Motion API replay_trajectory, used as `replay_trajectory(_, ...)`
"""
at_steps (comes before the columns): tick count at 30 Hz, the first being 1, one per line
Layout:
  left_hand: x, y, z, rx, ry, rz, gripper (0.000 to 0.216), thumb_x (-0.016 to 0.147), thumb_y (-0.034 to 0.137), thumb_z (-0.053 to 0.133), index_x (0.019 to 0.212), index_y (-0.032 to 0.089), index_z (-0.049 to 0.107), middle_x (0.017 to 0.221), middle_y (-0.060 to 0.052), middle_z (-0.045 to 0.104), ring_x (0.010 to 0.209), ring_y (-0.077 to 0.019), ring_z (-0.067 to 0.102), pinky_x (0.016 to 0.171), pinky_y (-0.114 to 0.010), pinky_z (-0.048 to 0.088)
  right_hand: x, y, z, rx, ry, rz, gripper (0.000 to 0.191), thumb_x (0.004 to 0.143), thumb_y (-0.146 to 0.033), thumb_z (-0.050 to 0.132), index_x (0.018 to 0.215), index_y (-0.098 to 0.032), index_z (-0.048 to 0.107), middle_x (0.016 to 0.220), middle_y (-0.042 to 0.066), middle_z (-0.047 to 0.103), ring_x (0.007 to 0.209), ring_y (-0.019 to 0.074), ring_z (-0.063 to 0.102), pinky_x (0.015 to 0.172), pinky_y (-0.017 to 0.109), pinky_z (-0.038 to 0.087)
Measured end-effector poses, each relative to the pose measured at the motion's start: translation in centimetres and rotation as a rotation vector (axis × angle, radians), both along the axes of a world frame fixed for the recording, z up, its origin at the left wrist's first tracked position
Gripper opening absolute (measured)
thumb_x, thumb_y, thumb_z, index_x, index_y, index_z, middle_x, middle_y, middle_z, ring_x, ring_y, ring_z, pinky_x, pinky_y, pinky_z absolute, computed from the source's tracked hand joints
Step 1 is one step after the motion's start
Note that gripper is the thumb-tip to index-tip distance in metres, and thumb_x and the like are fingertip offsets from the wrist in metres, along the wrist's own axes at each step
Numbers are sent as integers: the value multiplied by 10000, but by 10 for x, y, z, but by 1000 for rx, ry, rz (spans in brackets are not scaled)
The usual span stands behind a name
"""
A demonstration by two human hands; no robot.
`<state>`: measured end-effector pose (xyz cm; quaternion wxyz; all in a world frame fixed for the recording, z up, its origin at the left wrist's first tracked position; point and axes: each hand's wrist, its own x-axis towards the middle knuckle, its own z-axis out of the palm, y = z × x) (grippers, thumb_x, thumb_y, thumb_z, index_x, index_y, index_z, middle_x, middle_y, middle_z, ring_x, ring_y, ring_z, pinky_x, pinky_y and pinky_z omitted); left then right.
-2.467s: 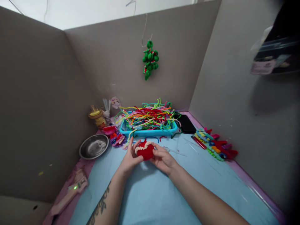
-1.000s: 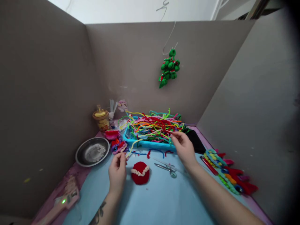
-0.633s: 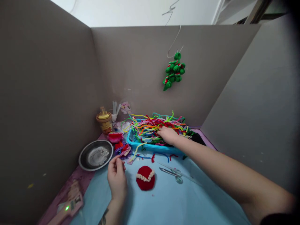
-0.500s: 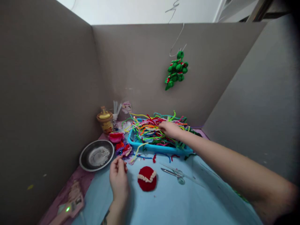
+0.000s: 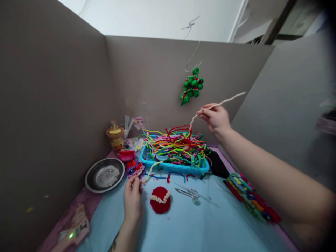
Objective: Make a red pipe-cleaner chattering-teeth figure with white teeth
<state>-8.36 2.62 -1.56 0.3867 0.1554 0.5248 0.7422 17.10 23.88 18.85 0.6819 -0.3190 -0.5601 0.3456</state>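
My right hand (image 5: 216, 119) is raised above the blue tray (image 5: 173, 168), pinching a cream pipe cleaner (image 5: 231, 98) whose ends stick out on both sides. Its lower end hangs down near the red pipe cleaners (image 5: 181, 130) heaped in the tray. Low at the left, my left hand (image 5: 133, 196) is closed, thumb against curled fingers; anything in it is hidden. Just right of it lies a round red disc (image 5: 160, 207) with a crimped cream strip across its middle. Scissors (image 5: 190, 195) and a thin clear stick lie to the right of the disc.
A metal bowl (image 5: 105, 175) with small pale bits stands left, behind a pink glue gun (image 5: 75, 232) with a green light. Colourful fuzzy pieces (image 5: 135, 168) sit beside the tray. A black phone-like slab (image 5: 218, 164) and braided bundle (image 5: 252, 197) lie right. A green ornament (image 5: 193, 86) hangs behind.
My right hand has lifted out of the tray, up and to the right, with a cream pipe cleaner. My left hand stays closed in nearly the same place. The view has shifted slightly.
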Motion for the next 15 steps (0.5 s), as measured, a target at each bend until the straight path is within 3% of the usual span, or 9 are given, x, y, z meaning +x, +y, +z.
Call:
replay_trajectory(5, -3, 2, -4, 18, 50, 20, 395, 630, 450, 705, 870, 154, 602, 616, 46, 520, 502, -75, 428, 475, -187, 335, 19, -9, 14, -15, 150, 69, 123, 651, -107, 624, 702, -193, 552, 686, -24, 650, 659, 123, 661, 621, 255, 522)
replay_trajectory(7, -4, 2, -3, 25, 75, 33, 389, 642, 444, 692, 884, 153, 602, 618, 44, 523, 500, -76, 428, 474, -190, 332, 23, -15, 10, -20, 148, 72, 107, 685, -120, 618, 699, -206, 555, 682, -36, 651, 660, 115, 657, 632, 257, 523)
replay_trajectory(10, -5, 1, -2, 25, 85, 43, 387, 640, 442, 679, 883, 153, 597, 603, 51, 513, 489, -75, 421, 476, -195, 320, 23, -28, -5, -235, -82, 147, 133, 636, -79, 689, 639, -165, 587, 587, 8, 644, 555, 141, 632, 569, 292, 514)
replay_trajectory(13, -6, 1, -2, 23, 75, 75, 387, 634, 436, 672, 884, 153, 589, 602, 56, 514, 486, -76, 419, 485, -202, 321, 19, -40, -13, -222, -47, 181, 116, 647, -94, 698, 687, -153, 606, 625, 29, 672, 611, 146, 654, 609, 292, 521)
replay_trajectory(15, -8, 1, -4, 32, 70, 94, 384, 634, 427, 667, 889, 153, 584, 614, 50, 527, 495, -79, 424, 490, -204, 323, 16, -45, -13, -157, 40, 170, 129, 666, -145, 691, 737, -193, 594, 683, -19, 689, 694, 112, 670, 658, 229, 530)
